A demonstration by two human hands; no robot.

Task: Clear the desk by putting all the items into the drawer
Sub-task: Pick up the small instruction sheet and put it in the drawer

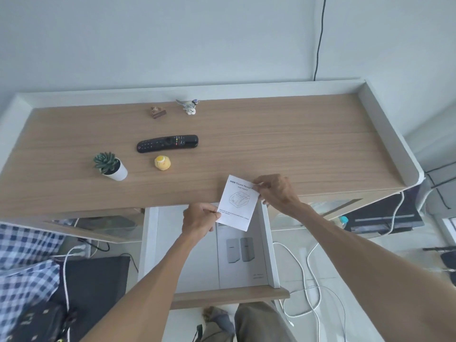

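Note:
A white printed user manual (238,203) hangs over the desk's front edge, above the open drawer (267,243). My left hand (198,220) pinches its lower left corner and my right hand (275,191) pinches its upper right corner. Inside the drawer lies a white booklet (243,265) with two grey devices pictured on it. On the wooden desk (296,144) rest a black remote control (167,143), a yellow cupcake toy (162,162), a small succulent in a white pot (109,166), a brown cake figurine (157,112) and a bird figurine (189,106).
The desk has a raised white rim (385,124) at the back and sides. A black cable (319,40) runs down the wall. White cables (306,280) trail over the floor to the right of the drawer. Checked fabric (24,257) and a dark bag (42,322) lie at lower left.

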